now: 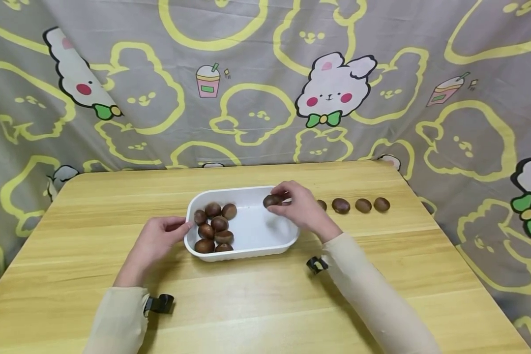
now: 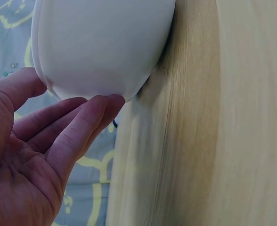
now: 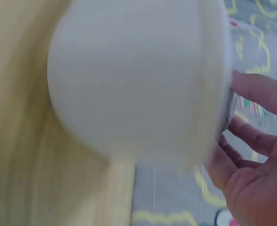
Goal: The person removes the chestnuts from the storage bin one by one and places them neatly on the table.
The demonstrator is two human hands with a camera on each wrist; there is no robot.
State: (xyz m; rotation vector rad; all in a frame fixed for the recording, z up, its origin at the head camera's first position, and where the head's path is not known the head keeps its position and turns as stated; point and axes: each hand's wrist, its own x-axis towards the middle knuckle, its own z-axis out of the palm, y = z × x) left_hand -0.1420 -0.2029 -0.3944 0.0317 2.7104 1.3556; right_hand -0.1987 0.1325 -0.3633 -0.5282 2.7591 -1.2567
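Observation:
A white oval-cornered tray (image 1: 248,253) stands on the table, with several brown chestnuts (image 1: 219,223) gathered in its left half. My left hand (image 1: 157,242) holds the tray's left end, thumb at the rim and fingertips against the outer wall, as the left wrist view shows. Over the tray's right end, my right hand (image 1: 298,206) pinches a dark chestnut (image 1: 271,200) between thumb and fingers. In the right wrist view the tray wall (image 3: 134,84) hides most of that chestnut.
Several chestnuts (image 1: 340,206) lie in a row on the wooden table (image 1: 248,305), right of the tray; my right hand partly covers the nearest one. Behind the table hangs a grey patterned curtain (image 1: 256,64). Black bands (image 1: 160,304) with clips sit at both wrists.

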